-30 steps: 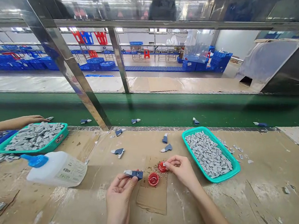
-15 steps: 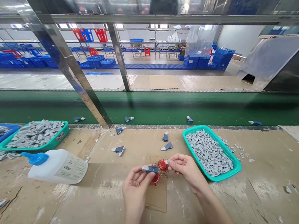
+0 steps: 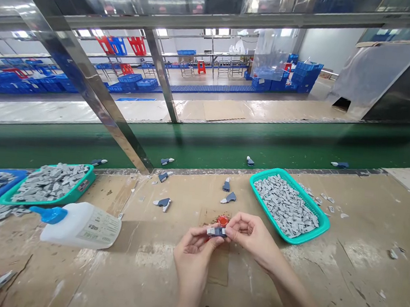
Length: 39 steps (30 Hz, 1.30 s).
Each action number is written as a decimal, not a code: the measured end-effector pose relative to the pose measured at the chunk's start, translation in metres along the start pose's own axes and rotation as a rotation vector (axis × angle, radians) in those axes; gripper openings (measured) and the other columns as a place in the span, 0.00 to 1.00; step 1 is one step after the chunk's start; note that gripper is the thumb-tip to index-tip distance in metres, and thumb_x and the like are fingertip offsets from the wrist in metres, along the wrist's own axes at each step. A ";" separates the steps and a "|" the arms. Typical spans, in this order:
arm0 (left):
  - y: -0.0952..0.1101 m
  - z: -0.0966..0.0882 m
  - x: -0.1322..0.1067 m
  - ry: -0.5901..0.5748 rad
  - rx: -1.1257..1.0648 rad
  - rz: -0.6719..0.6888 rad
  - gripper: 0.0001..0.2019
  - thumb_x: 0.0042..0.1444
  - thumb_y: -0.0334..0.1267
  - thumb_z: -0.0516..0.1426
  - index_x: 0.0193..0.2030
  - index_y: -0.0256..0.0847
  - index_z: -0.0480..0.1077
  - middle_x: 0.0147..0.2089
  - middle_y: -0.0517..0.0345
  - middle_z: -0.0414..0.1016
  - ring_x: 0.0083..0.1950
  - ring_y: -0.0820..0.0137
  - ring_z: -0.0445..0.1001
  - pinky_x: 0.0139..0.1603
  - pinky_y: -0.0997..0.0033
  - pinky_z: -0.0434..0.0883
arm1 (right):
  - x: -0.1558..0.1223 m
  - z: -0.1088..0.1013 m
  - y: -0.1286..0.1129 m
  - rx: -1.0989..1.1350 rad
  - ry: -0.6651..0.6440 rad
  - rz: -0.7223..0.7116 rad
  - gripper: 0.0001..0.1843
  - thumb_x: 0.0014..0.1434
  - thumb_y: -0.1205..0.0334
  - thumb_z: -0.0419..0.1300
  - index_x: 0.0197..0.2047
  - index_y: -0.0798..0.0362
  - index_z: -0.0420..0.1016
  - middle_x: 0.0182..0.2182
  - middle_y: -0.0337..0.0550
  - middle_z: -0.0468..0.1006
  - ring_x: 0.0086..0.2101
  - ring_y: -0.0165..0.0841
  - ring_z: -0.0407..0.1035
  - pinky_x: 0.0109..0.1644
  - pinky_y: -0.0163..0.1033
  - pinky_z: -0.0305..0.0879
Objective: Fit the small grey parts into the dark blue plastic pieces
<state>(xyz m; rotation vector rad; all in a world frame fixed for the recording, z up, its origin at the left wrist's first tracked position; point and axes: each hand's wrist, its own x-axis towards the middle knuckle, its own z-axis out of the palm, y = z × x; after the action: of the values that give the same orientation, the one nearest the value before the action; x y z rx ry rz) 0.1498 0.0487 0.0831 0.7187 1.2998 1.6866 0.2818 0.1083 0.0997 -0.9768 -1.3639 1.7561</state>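
Observation:
My left hand (image 3: pixel 196 250) pinches a small navy and light-grey plastic part (image 3: pixel 215 231), lying roughly level between thumb and fingers. My right hand (image 3: pixel 250 231) is closed at its right end, with thumb and forefinger on a small light-grey plastic piece (image 3: pixel 224 230) set against the navy side. Whether that piece is seated cannot be seen. Just behind the fingers is a red cap-like dish (image 3: pixel 223 220) on a piece of cardboard (image 3: pixel 220 272); a second red dish is mostly hidden by my hands. Similar navy-grey parts (image 3: pixel 228 198) lie beyond.
A green basket (image 3: pixel 323 228) of small grey pieces stands to the right. At left are another green basket (image 3: pixel 90 180), a blue tray (image 3: pixel 19 179) and a white bottle with a blue nozzle (image 3: pixel 82 226). A green conveyor belt (image 3: pixel 205 146) carries several parts behind a slanted metal post (image 3: pixel 109 119).
My right hand has brought the small grey piece from beside the red dish left to the part. My left hand has shifted slightly right. Parts on the belt have moved left.

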 end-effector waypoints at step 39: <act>-0.038 0.103 0.227 -0.253 1.352 0.238 0.16 0.58 0.40 0.56 0.52 0.37 0.66 0.56 0.47 0.65 0.53 0.60 0.67 0.51 0.52 0.68 | 0.021 -0.085 0.039 -0.961 0.577 -0.239 0.16 0.56 0.43 0.52 0.34 0.45 0.72 0.32 0.41 0.79 0.29 0.39 0.73 0.29 0.37 0.67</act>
<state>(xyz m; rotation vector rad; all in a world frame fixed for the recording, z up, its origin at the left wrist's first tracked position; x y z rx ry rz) 0.1434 0.2999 0.0629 1.8104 2.1366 0.6005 0.3433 0.1573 0.0446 -1.5621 -1.8138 0.4879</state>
